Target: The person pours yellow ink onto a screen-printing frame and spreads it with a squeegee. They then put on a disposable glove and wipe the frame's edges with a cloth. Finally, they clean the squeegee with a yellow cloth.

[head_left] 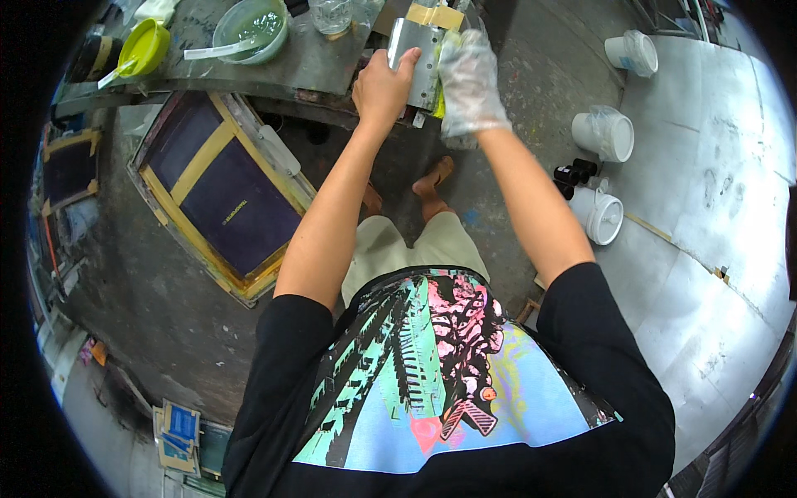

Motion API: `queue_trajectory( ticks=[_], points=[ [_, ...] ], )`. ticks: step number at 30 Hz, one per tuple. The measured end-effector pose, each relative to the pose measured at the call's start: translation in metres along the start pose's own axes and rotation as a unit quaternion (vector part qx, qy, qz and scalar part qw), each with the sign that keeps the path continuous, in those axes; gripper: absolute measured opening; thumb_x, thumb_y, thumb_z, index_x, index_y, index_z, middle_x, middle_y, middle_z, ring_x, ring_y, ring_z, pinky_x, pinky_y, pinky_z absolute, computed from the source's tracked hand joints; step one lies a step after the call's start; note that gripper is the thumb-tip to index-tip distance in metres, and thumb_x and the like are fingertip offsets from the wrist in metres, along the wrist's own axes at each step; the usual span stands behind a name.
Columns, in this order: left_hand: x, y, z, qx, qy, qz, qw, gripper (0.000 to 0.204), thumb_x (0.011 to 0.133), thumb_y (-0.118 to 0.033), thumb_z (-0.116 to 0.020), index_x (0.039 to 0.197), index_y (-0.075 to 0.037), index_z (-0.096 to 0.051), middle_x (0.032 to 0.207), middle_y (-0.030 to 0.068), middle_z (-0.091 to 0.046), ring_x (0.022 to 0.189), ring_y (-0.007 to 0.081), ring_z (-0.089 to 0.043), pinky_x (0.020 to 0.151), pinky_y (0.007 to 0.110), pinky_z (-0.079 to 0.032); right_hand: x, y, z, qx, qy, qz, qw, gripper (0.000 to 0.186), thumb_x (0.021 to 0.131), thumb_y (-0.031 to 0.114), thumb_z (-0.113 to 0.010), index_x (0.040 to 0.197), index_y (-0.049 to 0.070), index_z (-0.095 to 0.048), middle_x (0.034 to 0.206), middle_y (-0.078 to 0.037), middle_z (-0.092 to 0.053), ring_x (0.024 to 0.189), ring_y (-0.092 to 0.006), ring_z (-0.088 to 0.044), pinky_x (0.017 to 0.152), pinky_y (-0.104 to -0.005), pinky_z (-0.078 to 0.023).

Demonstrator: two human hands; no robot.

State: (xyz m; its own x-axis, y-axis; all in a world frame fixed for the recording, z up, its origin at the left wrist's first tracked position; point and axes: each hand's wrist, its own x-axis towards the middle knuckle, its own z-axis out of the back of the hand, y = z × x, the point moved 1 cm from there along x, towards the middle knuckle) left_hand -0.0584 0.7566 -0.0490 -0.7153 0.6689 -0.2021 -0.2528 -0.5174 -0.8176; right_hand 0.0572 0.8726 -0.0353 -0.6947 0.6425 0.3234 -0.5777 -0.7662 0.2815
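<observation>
At the near edge of the bench, my bare left hand (385, 90) is closed around a metal-backed squeegee (422, 51), its thumb lying along the silver plate. Small bolts or holes run down the plate, and a yellow-green strip lines its right edge. My right hand (471, 83), in a loose clear plastic glove, presses against that strip. Its fingers look curled, but the glove and blur hide what they may hold. Tan tape (435, 17) lies across the squeegee's far end.
The bench (320, 70) bears a lime-green ink bowl (158, 48), a clear tub (280, 48) of greenish liquid and a clear container (331, 15). A taped screen frame (286, 267) leans below on the left. White buckets (613, 137) stand on the right beside metal sheeting (706, 199).
</observation>
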Motion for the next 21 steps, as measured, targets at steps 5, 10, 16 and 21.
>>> queue_trajectory(
  ticks=[5,10,16,21],
  points=[
    [0.0,-0.001,0.0,-0.004,-0.007,0.005,1.0,0.065,0.093,-0.065,-0.061,0.096,0.0,-0.067,0.091,0.0265,-0.073,0.092,0.0482,-0.07,0.082,0.055,-0.053,-0.053,0.039,0.02,0.074,0.0,-0.159,0.985,0.021,0.099,0.024,-0.057,0.092,0.005,-0.063,0.085,-0.023,-0.066,0.081,-0.0414,-0.068,0.067,-0.0493,-0.056],
    [0.001,-0.002,0.001,0.002,0.006,0.018,1.0,0.066,0.092,-0.067,-0.062,0.102,-0.002,-0.069,0.096,0.0247,-0.074,0.095,0.0463,-0.07,0.083,0.052,-0.052,-0.085,0.061,0.042,0.199,0.019,-0.26,0.945,0.028,0.103,0.029,-0.059,0.096,0.002,-0.063,0.087,-0.025,-0.067,0.084,-0.0488,-0.065,0.07,-0.0526,-0.051],
    [0.0,-0.001,0.003,0.0,0.01,0.011,1.0,0.065,0.092,-0.066,-0.062,0.104,-0.002,-0.068,0.099,0.025,-0.074,0.1,0.0472,-0.069,0.086,0.054,-0.051,-0.098,0.044,0.091,0.555,-0.016,-0.46,0.693,0.029,0.103,0.037,-0.063,0.11,0.01,-0.068,0.103,-0.007,-0.07,0.094,-0.0208,-0.069,0.079,-0.0364,-0.055],
    [0.004,0.004,0.001,-0.002,0.01,0.009,1.0,0.068,0.092,-0.068,-0.059,0.109,-0.003,-0.067,0.105,0.0249,-0.074,0.104,0.0468,-0.068,0.088,0.054,-0.051,-0.126,0.014,0.113,0.792,0.034,-0.444,0.417,0.035,0.103,0.038,-0.063,0.123,0.009,-0.066,0.103,-0.008,-0.073,0.086,-0.019,-0.072,0.072,-0.0316,-0.061]
  ],
)
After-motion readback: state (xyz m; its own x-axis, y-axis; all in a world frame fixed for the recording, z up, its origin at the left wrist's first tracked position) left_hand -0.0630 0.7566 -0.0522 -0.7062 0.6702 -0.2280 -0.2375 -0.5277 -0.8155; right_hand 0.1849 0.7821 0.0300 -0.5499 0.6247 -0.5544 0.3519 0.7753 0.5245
